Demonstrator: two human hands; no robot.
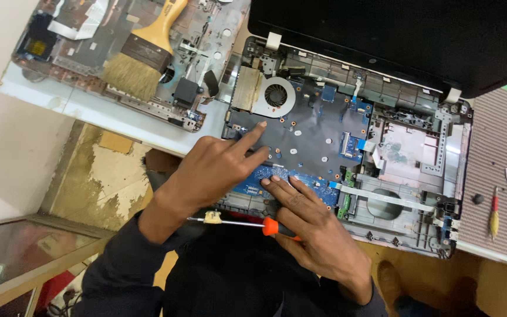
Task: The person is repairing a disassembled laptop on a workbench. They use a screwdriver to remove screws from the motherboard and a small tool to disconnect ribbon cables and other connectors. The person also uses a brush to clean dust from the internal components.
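While both hands rest on the opened laptop, the right hand keeps a thin screwdriver with an orange handle tucked under its palm; the metal shaft points to the left and passes below the left wrist, so the tool lies nearer to the person than the fingertips. The right fingers are stretched out and press flat on the blue circuit board strip at the near edge of the machine. The left hand lies just beside it, its fingers spread, and the index finger reaches up to the dark motherboard cover, touching it near the left edge. It pinches nothing.

Further away on the grey plastic laptop base sits the round black cooling fan, above the left fingertip. The black laptop lid stands open behind. At far left, a wide paint brush with wooden handle lies on another dismantled laptop shell. On the right, a small yellow and red screwdriver lies on a striped mat.
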